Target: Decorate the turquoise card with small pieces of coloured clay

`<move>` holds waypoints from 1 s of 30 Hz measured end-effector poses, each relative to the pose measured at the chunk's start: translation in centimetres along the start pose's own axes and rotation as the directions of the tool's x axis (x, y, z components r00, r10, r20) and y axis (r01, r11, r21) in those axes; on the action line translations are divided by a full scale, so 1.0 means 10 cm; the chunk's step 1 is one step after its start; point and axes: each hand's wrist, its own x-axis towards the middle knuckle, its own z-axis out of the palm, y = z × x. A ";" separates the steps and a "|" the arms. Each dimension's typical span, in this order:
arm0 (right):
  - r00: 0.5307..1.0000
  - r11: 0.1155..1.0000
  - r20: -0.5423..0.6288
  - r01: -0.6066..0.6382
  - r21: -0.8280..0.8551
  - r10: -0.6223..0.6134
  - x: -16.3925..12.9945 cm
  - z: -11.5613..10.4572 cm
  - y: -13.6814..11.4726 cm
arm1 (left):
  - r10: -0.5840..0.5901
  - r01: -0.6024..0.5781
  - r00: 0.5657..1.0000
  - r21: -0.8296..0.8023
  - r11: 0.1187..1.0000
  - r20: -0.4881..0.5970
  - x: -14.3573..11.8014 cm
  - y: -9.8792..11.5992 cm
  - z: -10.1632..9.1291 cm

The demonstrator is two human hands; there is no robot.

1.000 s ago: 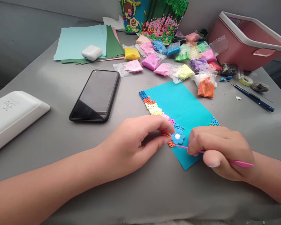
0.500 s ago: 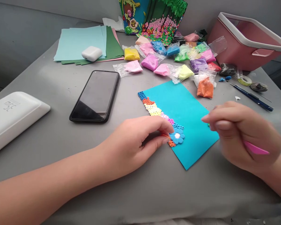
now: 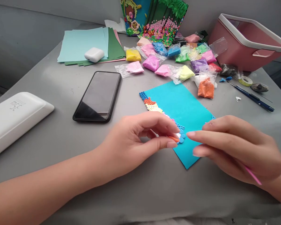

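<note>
A grey surface (image 3: pixel 61 93) covered with smooth grey cloth fills most of the view, faintly creased toward the near edge. Behind it rises a plain grey wall (image 3: pixel 25 18). The light is soft and even, throwing only weak shadows.

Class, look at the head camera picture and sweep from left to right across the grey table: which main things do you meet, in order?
White case → black phone → left hand → turquoise sheet → right hand → blue pen.

Phone (image 3: pixel 97 96) left of card (image 3: pixel 180 107); clay bags (image 3: pixel 173 59) behind; bin (image 3: pixel 245 42) far right.
</note>
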 end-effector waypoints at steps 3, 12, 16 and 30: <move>0.999 0.999 -0.004 0.042 0.012 -0.042 0.03 0.04 -0.04 | -0.070 0.072 0.997 -0.083 0.994 0.028 -0.01 0.01 0.03; 0.999 0.990 -0.006 0.043 0.132 -0.043 0.02 0.08 -0.05 | -0.145 0.159 0.987 -0.254 0.954 0.072 -0.03 0.00 0.08; 0.999 0.997 0.016 0.026 0.074 -0.027 -0.03 0.07 -0.05 | -0.168 0.181 0.983 -0.315 0.932 0.069 -0.03 0.01 0.08; 0.981 0.970 -0.118 -0.124 0.210 0.151 0.05 0.08 0.02 | -0.188 0.192 0.981 -0.331 0.924 0.046 -0.01 0.00 0.06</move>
